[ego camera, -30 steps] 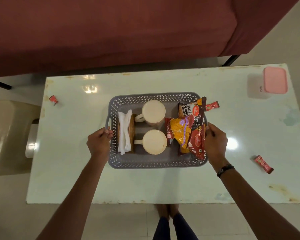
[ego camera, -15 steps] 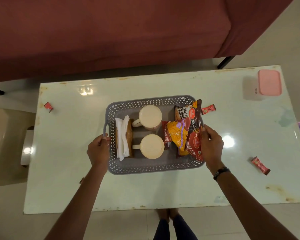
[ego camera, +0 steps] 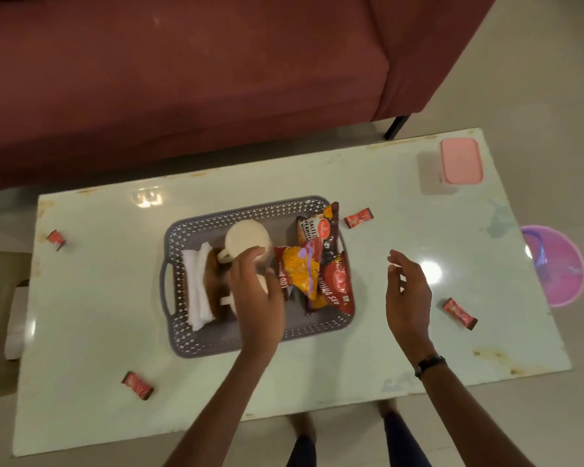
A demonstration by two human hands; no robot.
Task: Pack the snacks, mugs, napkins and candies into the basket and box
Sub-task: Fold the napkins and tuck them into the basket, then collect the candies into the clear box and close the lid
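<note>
The left hand (ego camera: 258, 299) hangs over the middle of the grey perforated basket (ego camera: 182, 345), fingers spread and loosely curled, covering most of the nearer cream mug (ego camera: 228, 302); whether it touches that mug cannot be told. The right hand (ego camera: 408, 298) floats open and empty above bare tabletop, just right of the basket, palm turned inward.

Inside the basket, the farther cream mug (ego camera: 247, 241) stands upright with its handle toward the folded white napkins (ego camera: 196, 291), which lie along the left wall beside a brown holder. Glossy snack packets (ego camera: 317, 264) in orange, red and dark brown are heaped against the right wall, one corner poking over the rim.

The pale, shiny table (ego camera: 98, 298) has worn, rust-stained edges. Four red wrapped candies lie loose on it: one (ego camera: 358, 218) just beyond the basket's right corner, one (ego camera: 460, 313) right of the open hand, one (ego camera: 56, 238) near the left edge, and one (ego camera: 137, 385) toward the near left. The pink-lidded box (ego camera: 461, 165) sits closed at the far right corner, well apart from the basket. A maroon sofa (ego camera: 182, 79) runs behind the far edge, and a pink round tub (ego camera: 553, 264) stands on the floor off the right side.
</note>
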